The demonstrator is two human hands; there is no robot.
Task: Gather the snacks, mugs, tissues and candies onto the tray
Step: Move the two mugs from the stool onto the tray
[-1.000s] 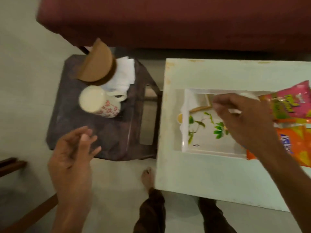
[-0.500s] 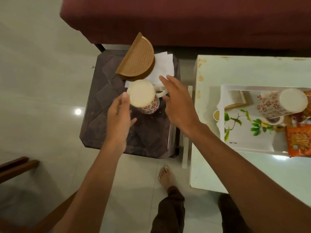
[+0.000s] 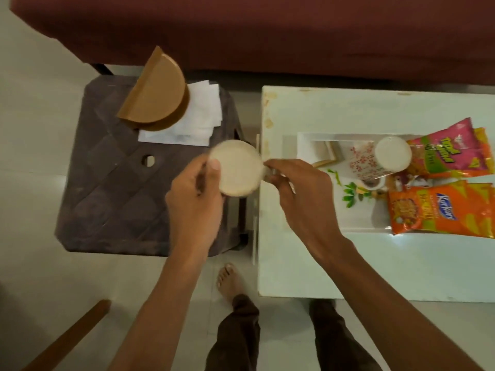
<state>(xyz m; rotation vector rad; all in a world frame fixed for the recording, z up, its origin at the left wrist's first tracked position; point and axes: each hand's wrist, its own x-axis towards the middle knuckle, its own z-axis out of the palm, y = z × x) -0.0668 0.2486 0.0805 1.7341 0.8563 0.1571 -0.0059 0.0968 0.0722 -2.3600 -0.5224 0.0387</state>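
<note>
Both hands on one white mug [image 3: 235, 167], seen from above, rim blurred; left hand [image 3: 197, 194] wraps the mug's body at its 8 o'clock side, thumb against the rim; right hand [image 3: 300, 191] pinches at the mug's 3 o'clock side where the handle sits, handle itself mostly hidden by fingers; mug is over the 3 o'clock edge of the dark stool [image 3: 115, 188], between stool and white desk [image 3: 348, 269]; cannot tell if it touches the stool top or is lifted.

Tissues [image 3: 198, 116] lie flat on the stool at its 12 o'clock end; brown semicircular holder [image 3: 155, 95] stands tilted on top of them, covering their 10 o'clock corner.

White tray [image 3: 310, 145] with green leaf print sits on the desk, at 3 o'clock from the held mug; on it a second mug [image 3: 375, 162] with red flower pattern lies on its side, opening facing the camera; pink snack packet [image 3: 450, 153] just beside it at 3 o'clock; orange snack packet [image 3: 439, 210] at 5 o'clock, overhanging the tray's near rim; small candies [image 3: 401, 180] between the two packets, too blurred to count.

Maroon sofa [image 3: 267, 30] across 12 o'clock; bare foot [image 3: 230, 279] on the floor at 6 o'clock.
</note>
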